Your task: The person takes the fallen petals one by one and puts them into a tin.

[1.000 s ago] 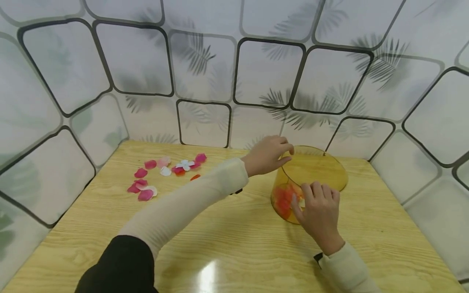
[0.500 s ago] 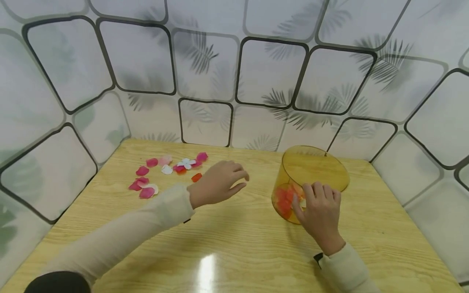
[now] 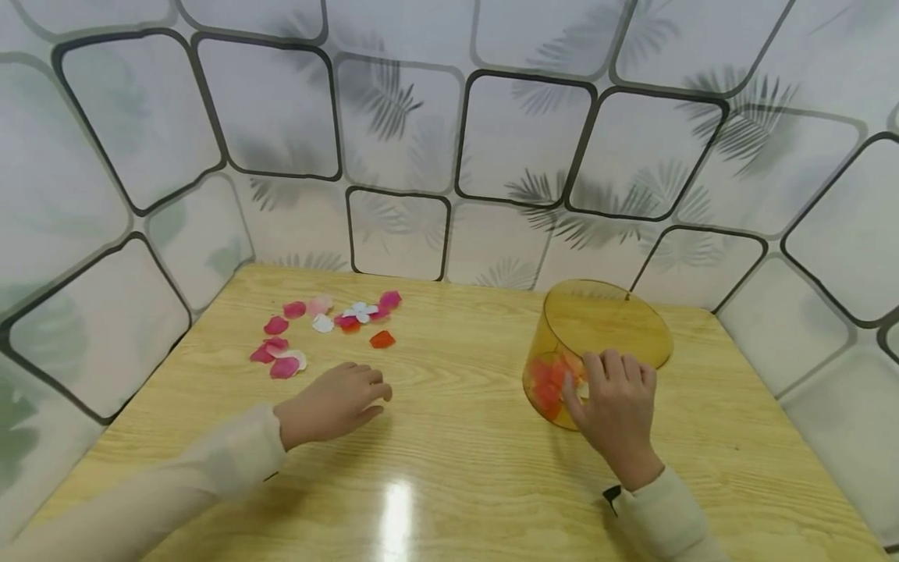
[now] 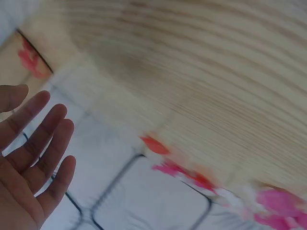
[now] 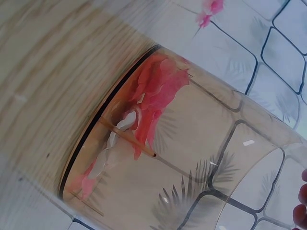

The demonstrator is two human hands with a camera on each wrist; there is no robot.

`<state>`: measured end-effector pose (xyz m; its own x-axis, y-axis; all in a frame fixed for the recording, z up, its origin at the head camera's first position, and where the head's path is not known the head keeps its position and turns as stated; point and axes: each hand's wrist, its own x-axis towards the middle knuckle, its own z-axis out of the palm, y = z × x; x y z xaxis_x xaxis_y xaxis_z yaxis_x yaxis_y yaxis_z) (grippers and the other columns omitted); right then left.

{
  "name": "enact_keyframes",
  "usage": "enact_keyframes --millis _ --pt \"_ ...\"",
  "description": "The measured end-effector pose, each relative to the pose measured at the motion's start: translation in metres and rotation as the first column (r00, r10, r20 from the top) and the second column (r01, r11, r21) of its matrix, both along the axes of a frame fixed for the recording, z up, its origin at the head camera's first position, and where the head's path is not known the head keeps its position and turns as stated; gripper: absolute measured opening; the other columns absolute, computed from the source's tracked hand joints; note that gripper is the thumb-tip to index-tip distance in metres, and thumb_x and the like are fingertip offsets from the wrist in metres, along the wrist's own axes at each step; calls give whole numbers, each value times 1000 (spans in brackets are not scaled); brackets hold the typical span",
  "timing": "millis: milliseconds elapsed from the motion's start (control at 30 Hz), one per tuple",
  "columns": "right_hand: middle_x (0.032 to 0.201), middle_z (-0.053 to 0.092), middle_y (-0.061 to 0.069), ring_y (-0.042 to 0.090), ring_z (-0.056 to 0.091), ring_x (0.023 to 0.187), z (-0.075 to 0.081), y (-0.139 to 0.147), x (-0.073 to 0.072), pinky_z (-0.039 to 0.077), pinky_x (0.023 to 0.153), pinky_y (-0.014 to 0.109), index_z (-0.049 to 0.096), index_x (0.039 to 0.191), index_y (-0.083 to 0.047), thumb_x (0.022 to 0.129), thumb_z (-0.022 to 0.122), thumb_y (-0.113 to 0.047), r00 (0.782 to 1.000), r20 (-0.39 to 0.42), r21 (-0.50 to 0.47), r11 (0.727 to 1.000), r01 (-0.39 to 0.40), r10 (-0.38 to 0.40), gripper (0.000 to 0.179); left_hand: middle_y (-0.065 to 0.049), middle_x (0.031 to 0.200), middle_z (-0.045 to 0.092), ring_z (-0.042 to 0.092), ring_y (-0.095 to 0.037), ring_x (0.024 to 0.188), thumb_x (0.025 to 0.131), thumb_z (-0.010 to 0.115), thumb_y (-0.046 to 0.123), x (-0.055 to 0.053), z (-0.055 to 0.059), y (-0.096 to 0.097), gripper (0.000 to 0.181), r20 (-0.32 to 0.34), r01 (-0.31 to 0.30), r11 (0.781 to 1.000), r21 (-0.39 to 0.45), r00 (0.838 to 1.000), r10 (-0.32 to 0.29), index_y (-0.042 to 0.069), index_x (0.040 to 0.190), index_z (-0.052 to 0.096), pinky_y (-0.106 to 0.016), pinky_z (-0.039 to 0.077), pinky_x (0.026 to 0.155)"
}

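Note:
A see-through amber container (image 3: pixel 562 336) with a slanted rim stands upright at the table's right side. Through its wall show red, pink and white petals (image 5: pixel 163 86) gathered at the bottom. My right hand (image 3: pixel 618 414) holds the container at its near rim, fingers curled over the edge and thumb at the outside. In the right wrist view only a few fingertips (image 5: pixel 301 203) appear. My left hand (image 3: pixel 333 404) hovers over the table with loosely bent fingers and an empty palm (image 4: pixel 29 182). Beyond it lie a red petal (image 3: pixel 382 339) and a magenta petal (image 3: pixel 284 368).
More petals form a loose curve at the back left, among them a white petal (image 3: pixel 323 323), a white flower-shaped piece (image 3: pixel 361 312) and a deep pink petal (image 3: pixel 389 299). Patterned cloth walls (image 3: pixel 400 234) enclose the back and sides of the wooden table (image 3: pixel 477 484).
My left hand has drawn back from the container's rim, leftward and nearer, to just in front of the loose petals. The right hand and the container keep their place.

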<state>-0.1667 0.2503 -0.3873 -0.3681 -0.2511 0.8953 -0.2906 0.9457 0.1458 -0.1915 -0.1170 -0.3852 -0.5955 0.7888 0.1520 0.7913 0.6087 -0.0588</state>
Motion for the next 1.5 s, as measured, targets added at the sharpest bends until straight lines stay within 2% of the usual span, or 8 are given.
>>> enact_keyframes --millis 100,233,400,500,633,967,1300,1500 --pt "70 49 16 35 43 63 1 1 0 34 63 49 55 79 0 84 49 -30 1000 -6 0 1000 -1 1 30 -2 85 65 61 -18 75 81 72 18 -17 0 -12 15 30 -97 995 35 995 96 12 93 66 -37 53 75" --pt "71 49 16 35 43 63 1 1 0 34 64 49 55 80 0 85 49 -30 1000 4 1 1000 3 -3 30 -5 88 67 63 -19 71 81 73 16 -46 -4 -21 17 33 -177 983 46 984 175 9 95 66 -34 53 69" --pt "71 50 16 35 43 64 0 1 1 34 65 50 56 81 0 86 46 -30 1000 16 -4 1000 1 -1 32 -9 95 68 64 -22 77 80 73 15 -76 -8 -19 28 38 -206 978 36 978 204 5 106 65 -36 54 71" --pt "71 50 16 35 43 64 0 1 1 34 64 49 56 82 0 87 46 -31 1000 13 -6 1000 1 -1 33 -14 104 67 65 -28 86 80 72 12 -87 -9 -13 39 38 -199 980 17 979 198 2 116 61 -40 54 75" --pt "72 50 16 35 44 64 0 0 0 34 64 49 56 81 0 85 48 -29 1000 13 -4 1000 4 -3 31 -13 104 66 64 -29 84 80 72 10 -100 -14 -5 34 40 -200 980 -19 979 200 4 111 62 -41 54 71" --pt "71 50 16 35 44 63 0 0 0 34 64 49 55 81 0 83 50 -29 1000 7 1 1000 10 -10 29 -10 96 64 61 -24 80 85 69 16 -109 -22 -1 18 76 -199 979 -31 977 201 6 99 62 -38 52 72" --pt "71 50 16 35 44 63 0 0 1 34 63 49 55 80 0 83 49 -29 1000 9 1 1000 13 -13 29 -5 76 66 59 -20 65 83 71 16 -118 -33 -1 13 -14 -173 983 57 985 174 9 82 60 -34 49 59" --pt "71 50 16 35 44 63 1 0 1 34 63 49 55 80 0 85 49 -30 1000 5 2 1000 13 -13 31 -3 68 63 56 -18 60 83 70 18 -118 -26 5 19 -51 -222 973 57 973 225 11 70 58 -35 47 59"
